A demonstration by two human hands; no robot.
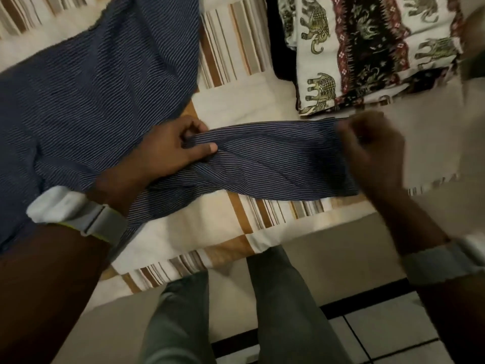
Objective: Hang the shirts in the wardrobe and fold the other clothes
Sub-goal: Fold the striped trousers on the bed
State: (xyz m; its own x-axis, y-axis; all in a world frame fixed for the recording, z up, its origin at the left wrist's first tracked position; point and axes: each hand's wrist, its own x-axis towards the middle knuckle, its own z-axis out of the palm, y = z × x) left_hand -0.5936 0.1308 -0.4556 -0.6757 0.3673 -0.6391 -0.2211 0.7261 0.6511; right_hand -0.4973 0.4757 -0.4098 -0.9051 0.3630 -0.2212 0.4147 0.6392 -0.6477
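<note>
Two garments show on the striped bedspread (236,224), and neither looks finished as far as this view tells. One is a navy pinstriped shirt (86,95), spread loosely over the left half of the bed with its body bunched and creased; one sleeve (275,164) is drawn out to the right along the near side of the bed. The left hand (170,151) pinches that sleeve where it joins the shirt body, thumb on top and fingers curled into the cloth. The right hand (370,153) is blurred, but its fingers look closed on the cuff end of the sleeve, with the fabric running fairly straight between the two hands. No hanger and no wardrobe are in view, so the hanging step seems not yet done; the sleeve is probably being straightened before the shirt is lifted (that is a judgement, not something shown). At the far right lies an elephant-print cloth (367,48), apparently stacked in a neat block just beyond the right hand, which suggests some folding may already be done, though its lower layers cannot be made out. Whether other clothes wait elsewhere cannot be told.
</note>
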